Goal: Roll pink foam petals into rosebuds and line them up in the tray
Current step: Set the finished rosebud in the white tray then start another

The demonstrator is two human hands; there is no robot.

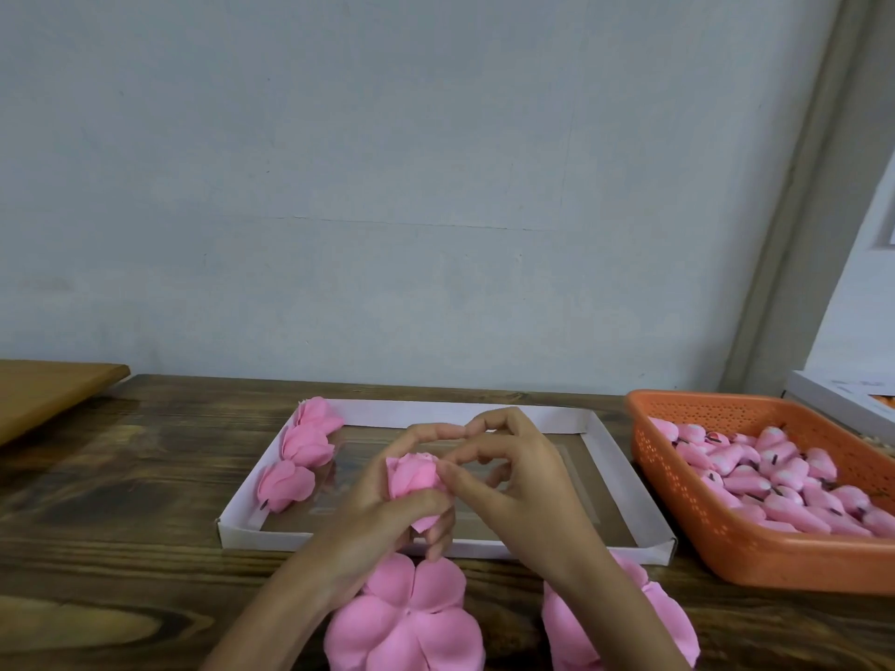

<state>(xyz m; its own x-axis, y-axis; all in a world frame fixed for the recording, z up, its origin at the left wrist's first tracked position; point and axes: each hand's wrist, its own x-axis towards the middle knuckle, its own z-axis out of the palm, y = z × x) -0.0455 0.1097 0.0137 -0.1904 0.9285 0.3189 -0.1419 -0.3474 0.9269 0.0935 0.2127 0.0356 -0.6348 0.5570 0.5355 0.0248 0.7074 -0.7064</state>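
Small craft workshop bench: a dark wooden table [121,501] stands against a bare pale wall [387,186]. At 3 o'clock an orange plastic basket [702,535] brims with pink foam pieces [784,481]. At centre a white cardboard tray [387,411] holds three finished rosebuds [307,445], and flat petal blanks [407,622] lie at 6 o'clock. A wooden board [48,394] sits at 9 o'clock. Left hand [378,525] and right hand [523,481] grip a half-rolled bud [411,477].

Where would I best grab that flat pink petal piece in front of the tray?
Probably pinch the rim of a lobe on the right side of the flat petal piece, from above. It lies spread flat on the table, so only thin edges offer a hold, and the left hand overhangs its far-left side.
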